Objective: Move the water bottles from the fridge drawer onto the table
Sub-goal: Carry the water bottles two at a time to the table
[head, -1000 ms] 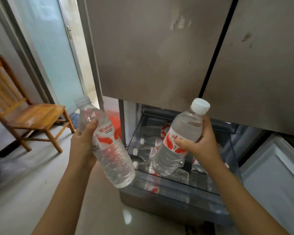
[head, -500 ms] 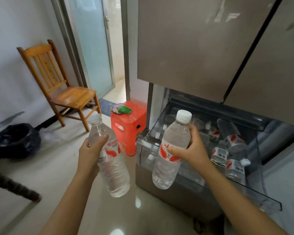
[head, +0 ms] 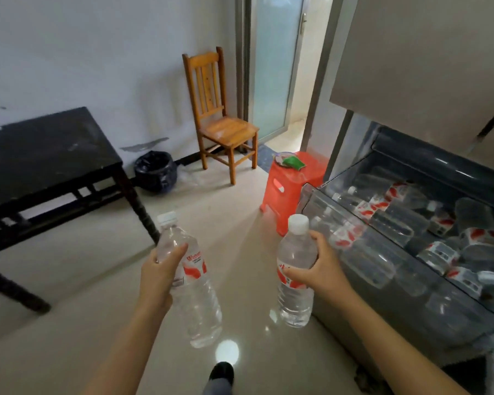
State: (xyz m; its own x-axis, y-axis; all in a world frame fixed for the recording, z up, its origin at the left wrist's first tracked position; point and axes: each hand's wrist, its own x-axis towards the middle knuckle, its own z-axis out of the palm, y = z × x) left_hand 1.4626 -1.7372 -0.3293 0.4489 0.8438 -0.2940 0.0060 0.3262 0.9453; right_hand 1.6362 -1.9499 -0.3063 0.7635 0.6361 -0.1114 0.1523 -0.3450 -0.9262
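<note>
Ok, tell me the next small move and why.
Probably step left and set both on the black table: the left hand grips the left bottle, the right hand the right bottle, both already out of the fridge drawer.

The left hand is gripping a clear water bottle by its upper body, tilting its white cap away and to the left above the pale floor. The right hand is holding a second bottle nearly upright, its fingers curling round the shoulder above the red-and-white label. Just to the right, the fridge drawer is standing open, with more bottles lying on their sides inside. A black worktop is standing at the left, well apart from both hands. A wooden chair, a red stool and a black-bagged bin are sitting farther back.
</note>
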